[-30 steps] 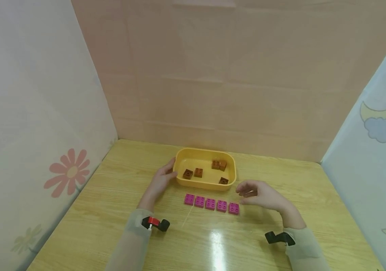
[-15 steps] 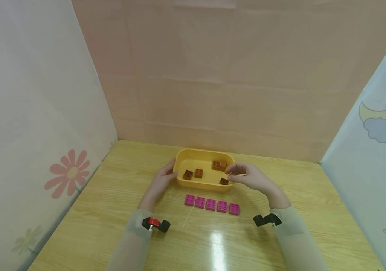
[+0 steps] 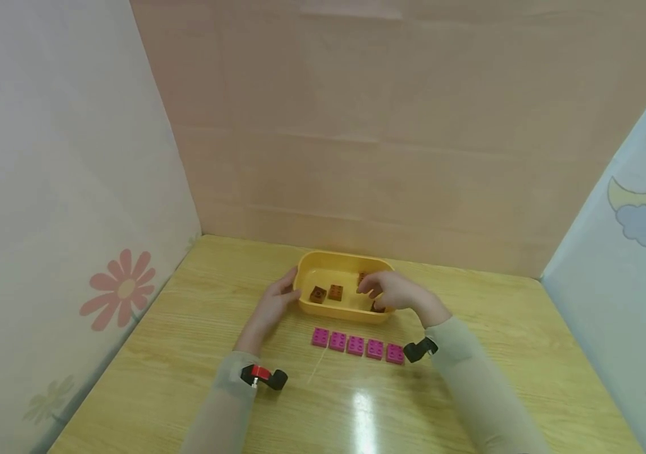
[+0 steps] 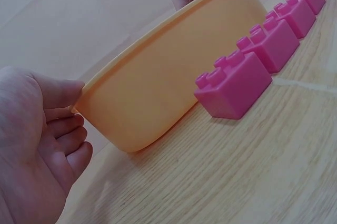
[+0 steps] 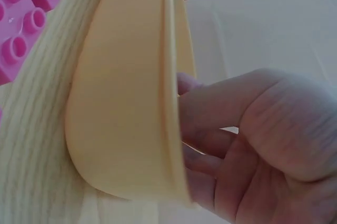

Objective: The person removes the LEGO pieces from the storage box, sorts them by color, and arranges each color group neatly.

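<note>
Starting from the left, we see the left hand point(image 3: 273, 304) curled around the end of the yellow tray point(image 3: 345, 311), thumb by the near corner, probably to steady it. The tray stands on the table point(image 3: 300, 416), within reach of both hands. Inside, towards its left, we find two loose brown bricks point(image 3: 336, 292). In front, five pink bricks point(image 3: 355, 345) form a spaced row, studs up, perhaps so each stays easy to pick out. Further right, the right hand point(image 3: 395, 293) dips over the tray's right end, fingers bent and parted from the thumb. We see nothing gripped, though another brown brick point(image 3: 378, 307) sits under the thumb; whether they touch, we cannot tell.
</note>
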A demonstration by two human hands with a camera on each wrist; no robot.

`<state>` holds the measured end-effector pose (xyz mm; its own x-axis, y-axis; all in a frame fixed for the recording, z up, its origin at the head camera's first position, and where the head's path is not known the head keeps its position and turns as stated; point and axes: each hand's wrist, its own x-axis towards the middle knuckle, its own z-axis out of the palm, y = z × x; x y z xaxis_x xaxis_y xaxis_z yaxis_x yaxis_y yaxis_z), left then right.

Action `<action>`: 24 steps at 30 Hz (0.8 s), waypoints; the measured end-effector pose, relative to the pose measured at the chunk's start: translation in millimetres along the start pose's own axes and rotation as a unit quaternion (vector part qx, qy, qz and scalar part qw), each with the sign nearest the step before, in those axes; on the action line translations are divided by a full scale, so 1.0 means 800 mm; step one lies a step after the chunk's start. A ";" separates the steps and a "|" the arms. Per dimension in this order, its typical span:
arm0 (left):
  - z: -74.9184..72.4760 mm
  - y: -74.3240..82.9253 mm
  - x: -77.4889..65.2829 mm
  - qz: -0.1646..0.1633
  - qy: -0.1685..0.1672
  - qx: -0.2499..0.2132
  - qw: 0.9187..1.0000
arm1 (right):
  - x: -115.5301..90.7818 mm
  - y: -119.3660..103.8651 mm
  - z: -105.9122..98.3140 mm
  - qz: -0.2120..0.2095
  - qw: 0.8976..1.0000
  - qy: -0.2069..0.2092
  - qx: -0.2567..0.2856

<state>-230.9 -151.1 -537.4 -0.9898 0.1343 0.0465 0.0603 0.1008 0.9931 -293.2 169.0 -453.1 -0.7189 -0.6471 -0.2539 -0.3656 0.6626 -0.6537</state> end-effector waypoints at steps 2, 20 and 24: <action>0.000 -0.001 0.001 0.001 -0.001 -0.002 1.000 | 0.003 0.004 0.003 0.000 1.000 -0.007 0.013; 0.002 -0.002 0.001 0.002 -0.003 0.005 1.000 | 0.023 0.024 0.020 -0.037 0.997 0.040 0.045; 0.003 0.000 0.001 0.001 -0.001 -0.002 1.000 | 0.022 0.025 0.019 -0.033 0.996 0.052 0.056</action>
<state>-231.4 -148.6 -537.4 -0.9894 0.1371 0.0480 0.0617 0.0976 0.9933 -304.0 165.4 -481.2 -0.7552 -0.6414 -0.1351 -0.3501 0.5690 -0.7441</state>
